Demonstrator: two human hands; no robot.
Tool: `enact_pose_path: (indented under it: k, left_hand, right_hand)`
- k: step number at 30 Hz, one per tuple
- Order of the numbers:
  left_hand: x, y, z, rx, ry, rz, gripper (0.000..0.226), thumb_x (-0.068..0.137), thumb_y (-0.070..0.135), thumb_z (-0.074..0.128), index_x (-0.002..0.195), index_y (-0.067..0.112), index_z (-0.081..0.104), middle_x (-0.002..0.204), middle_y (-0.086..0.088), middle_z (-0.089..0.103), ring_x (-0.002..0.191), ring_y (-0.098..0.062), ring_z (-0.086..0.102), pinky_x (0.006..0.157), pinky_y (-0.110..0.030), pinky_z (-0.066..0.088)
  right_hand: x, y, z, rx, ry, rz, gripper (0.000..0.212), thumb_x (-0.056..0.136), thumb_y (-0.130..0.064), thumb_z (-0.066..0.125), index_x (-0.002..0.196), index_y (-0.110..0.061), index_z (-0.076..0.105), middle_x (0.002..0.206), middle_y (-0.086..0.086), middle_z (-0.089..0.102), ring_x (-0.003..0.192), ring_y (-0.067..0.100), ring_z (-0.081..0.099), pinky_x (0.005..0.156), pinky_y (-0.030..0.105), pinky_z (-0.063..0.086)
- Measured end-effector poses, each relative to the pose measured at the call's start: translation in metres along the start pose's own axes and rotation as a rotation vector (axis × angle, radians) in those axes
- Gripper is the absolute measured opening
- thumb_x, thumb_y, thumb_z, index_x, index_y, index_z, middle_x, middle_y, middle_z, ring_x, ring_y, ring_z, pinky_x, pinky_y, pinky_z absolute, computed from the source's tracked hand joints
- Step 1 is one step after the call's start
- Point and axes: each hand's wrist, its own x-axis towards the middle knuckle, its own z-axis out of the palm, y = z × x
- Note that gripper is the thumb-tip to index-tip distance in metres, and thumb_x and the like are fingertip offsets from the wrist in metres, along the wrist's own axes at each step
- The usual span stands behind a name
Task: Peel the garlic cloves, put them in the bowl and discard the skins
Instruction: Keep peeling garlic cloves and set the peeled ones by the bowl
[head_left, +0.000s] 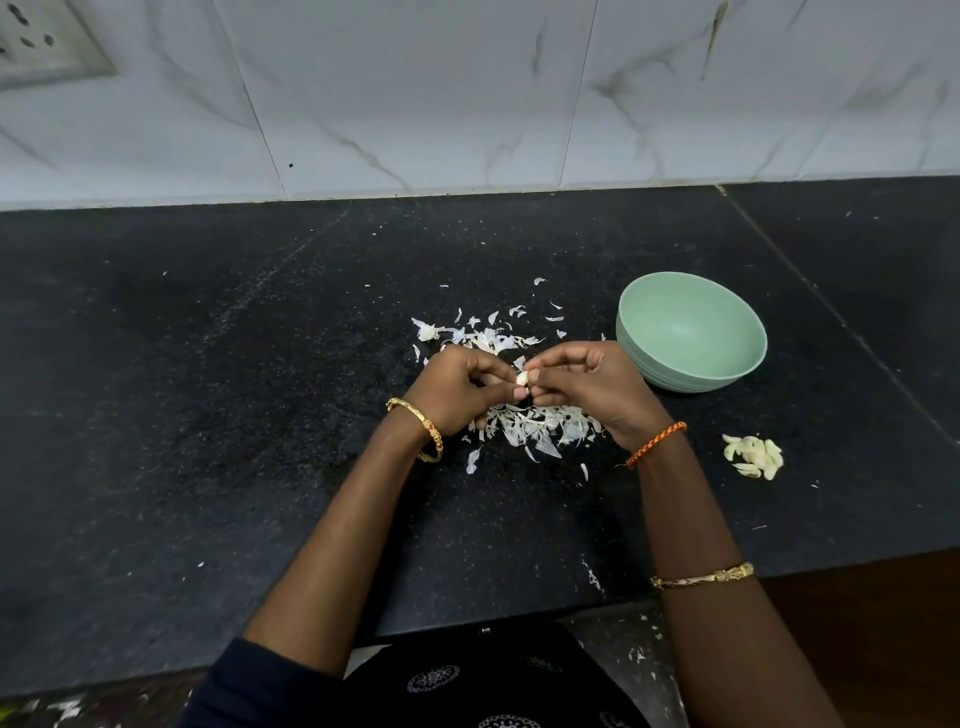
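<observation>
My left hand (460, 387) and my right hand (592, 387) meet above the black counter (208, 415), both pinching one small garlic clove (522, 378) between their fingertips. A heap of white garlic skins (540, 428) lies under and just beyond the hands. The pale green bowl (691, 332) stands to the right of my right hand and looks empty. A small pile of peeled cloves (753, 455) lies on the counter, nearer than the bowl and to the right of my right wrist.
A white marble-tiled wall (467, 93) with a socket plate (41, 47) at the upper left backs the counter. Loose skin flakes dot the counter's front edge (592, 577) and the floor below. A seam (831, 312) crosses the counter right of the bowl.
</observation>
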Motion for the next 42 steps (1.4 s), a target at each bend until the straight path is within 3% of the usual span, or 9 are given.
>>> enact_pose_path:
  k: [7,12,16,23,28,31,34,38,42]
  left_hand:
    - [-0.002,0.005,0.001,0.199,0.016,0.022,0.011,0.092,0.009,0.061,0.092,0.006,0.071,0.077,0.008,0.07,0.037,-0.006,0.056,0.044,-0.022,0.047]
    - [0.0,0.008,0.009,0.488,0.113,0.095,0.008,0.083,0.017,0.065,0.079,0.016,0.072,0.073,0.005,0.071,0.068,-0.012,0.067,0.066,-0.03,0.055]
    - [-0.002,0.011,0.01,0.554,0.171,0.096,0.007,0.079,0.024,0.069,0.076,0.02,0.073,0.069,0.006,0.07,0.067,-0.007,0.064,0.061,-0.025,0.051]
    - [-0.001,0.006,0.01,0.501,0.178,0.134,0.012,0.074,0.031,0.07,0.066,0.022,0.067,0.058,0.009,0.061,0.06,-0.009,0.059,0.056,-0.026,0.049]
    - [0.002,0.0,0.006,0.324,0.133,0.189,0.02,0.064,0.045,0.058,0.051,0.03,0.051,0.049,0.008,0.044,0.048,-0.008,0.04,0.051,-0.032,0.042]
    - [0.004,0.002,0.003,0.232,0.139,0.144,0.032,0.066,0.05,0.058,0.055,0.02,0.056,0.051,-0.001,0.05,0.049,-0.008,0.04,0.051,-0.027,0.037]
    - [0.005,0.002,0.006,0.103,0.211,0.051,0.042,0.074,0.037,0.055,0.054,0.002,0.047,0.051,-0.01,0.045,0.049,-0.012,0.036,0.052,-0.028,0.033]
    - [0.007,-0.005,0.012,0.114,0.323,-0.036,0.054,0.087,0.018,0.059,0.042,0.017,0.029,0.038,0.01,0.025,0.039,-0.006,0.022,0.046,-0.024,0.025]
    - [0.005,-0.013,0.01,0.142,0.44,-0.096,0.034,0.074,0.006,0.07,0.053,0.021,0.048,0.051,0.01,0.045,0.048,-0.002,0.039,0.05,-0.017,0.036]
  right_hand:
    - [0.001,0.004,0.004,0.037,0.057,0.058,0.007,0.083,0.005,0.068,0.083,-0.002,0.07,0.066,0.007,0.069,0.057,0.011,0.066,0.06,0.02,0.057]
    - [0.004,0.007,0.008,0.06,0.141,0.085,0.005,0.083,0.006,0.065,0.082,0.003,0.069,0.063,0.006,0.069,0.053,0.01,0.065,0.056,0.019,0.055]
    - [0.001,0.005,0.005,0.03,0.115,0.092,0.009,0.083,0.006,0.066,0.079,0.0,0.07,0.065,0.007,0.069,0.055,0.01,0.065,0.059,0.02,0.057]
    - [-0.002,0.002,-0.002,0.018,0.023,0.108,0.007,0.082,0.007,0.067,0.088,0.004,0.07,0.069,0.009,0.068,0.059,0.011,0.065,0.062,0.021,0.058]
    - [-0.008,0.0,-0.009,0.013,-0.162,0.101,0.014,0.083,0.009,0.064,0.085,-0.004,0.07,0.066,0.006,0.07,0.062,0.013,0.067,0.063,0.021,0.058]
    - [-0.01,0.002,-0.01,0.093,-0.217,0.09,0.017,0.082,0.006,0.064,0.094,-0.005,0.068,0.071,0.006,0.071,0.066,0.013,0.068,0.067,0.022,0.058]
    - [-0.011,0.003,-0.01,0.202,-0.235,0.108,0.021,0.084,0.003,0.062,0.103,-0.005,0.067,0.074,0.004,0.069,0.07,0.011,0.066,0.069,0.024,0.058]
    - [-0.011,0.003,-0.007,0.32,-0.198,0.164,0.016,0.092,0.003,0.051,0.096,-0.001,0.066,0.071,0.004,0.066,0.064,0.009,0.064,0.059,0.021,0.056]
    - [-0.01,0.004,-0.008,0.445,-0.02,0.24,0.01,0.093,0.004,0.05,0.094,0.005,0.06,0.078,0.016,0.069,0.061,0.013,0.068,0.051,0.018,0.053]
